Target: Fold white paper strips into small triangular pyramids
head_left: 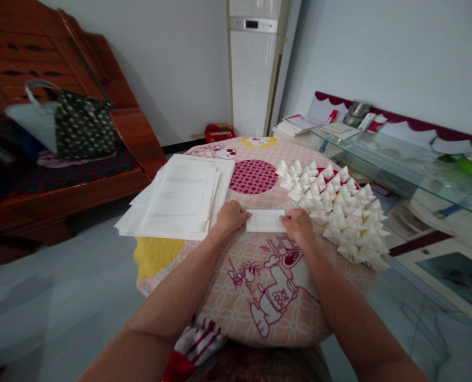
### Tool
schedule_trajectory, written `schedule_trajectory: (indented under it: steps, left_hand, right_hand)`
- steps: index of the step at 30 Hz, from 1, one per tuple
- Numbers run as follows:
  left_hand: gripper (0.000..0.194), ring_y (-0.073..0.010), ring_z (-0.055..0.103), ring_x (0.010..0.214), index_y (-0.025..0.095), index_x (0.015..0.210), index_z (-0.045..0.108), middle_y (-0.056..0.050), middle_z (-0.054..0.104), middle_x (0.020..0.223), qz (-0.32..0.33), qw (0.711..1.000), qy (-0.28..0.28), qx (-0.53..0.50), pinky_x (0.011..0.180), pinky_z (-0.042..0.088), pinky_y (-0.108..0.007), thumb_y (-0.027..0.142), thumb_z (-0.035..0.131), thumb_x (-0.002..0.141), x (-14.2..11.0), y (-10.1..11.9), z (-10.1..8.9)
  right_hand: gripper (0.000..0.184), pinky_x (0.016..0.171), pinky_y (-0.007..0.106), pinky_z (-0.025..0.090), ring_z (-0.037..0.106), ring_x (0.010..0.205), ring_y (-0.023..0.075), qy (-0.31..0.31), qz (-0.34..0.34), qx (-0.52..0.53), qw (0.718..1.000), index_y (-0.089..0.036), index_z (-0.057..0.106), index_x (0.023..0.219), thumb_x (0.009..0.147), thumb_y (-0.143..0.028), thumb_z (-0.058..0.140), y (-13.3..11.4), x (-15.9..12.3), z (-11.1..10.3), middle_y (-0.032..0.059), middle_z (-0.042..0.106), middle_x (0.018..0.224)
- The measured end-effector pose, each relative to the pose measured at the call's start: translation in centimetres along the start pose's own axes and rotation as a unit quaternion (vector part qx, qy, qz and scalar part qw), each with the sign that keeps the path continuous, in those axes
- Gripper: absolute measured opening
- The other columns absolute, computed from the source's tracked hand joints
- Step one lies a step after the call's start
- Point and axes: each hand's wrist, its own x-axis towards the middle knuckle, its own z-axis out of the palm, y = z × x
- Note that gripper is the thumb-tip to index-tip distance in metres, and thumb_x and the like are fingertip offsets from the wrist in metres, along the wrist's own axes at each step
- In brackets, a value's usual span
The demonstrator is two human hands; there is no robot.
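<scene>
Folded paper (265,220) is pinched at opposite ends by the left hand (232,216) and right hand (298,225) over the bench (228,313), apparently mid-crease; aligning edges calls for even pressure.

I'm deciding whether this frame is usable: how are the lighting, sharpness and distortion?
Head view: dim, cool light, with bright patches on the floor; soft detail, the print on the loose sheets unreadable; wide-angle stretch, the cabinet and wooden bench leaning toward the edges; both hands distinguishable.
</scene>
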Motion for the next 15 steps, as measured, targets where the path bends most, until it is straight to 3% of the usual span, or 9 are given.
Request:
schedule_trajectory:
  steps: [15]
  left_hand:
    - [0.025,-0.0174,0.069,0.072,0.017,0.08,0.073,-0.004,0.07,0.062,0.012,1.0,0.018,0.021,0.065,0.046,-0.023,0.038,0.064,0.089,-0.16,0.05,0.02]
  right_hand:
    - [0.032,0.076,0.027,0.047,0.071,0.093,0.0228,0.005,0.001,0.013,1.0,-0.016,0.082,0.095,0.092,-0.034,0.056,0.1,0.07,0.1,0.0136,0.078,0.098]
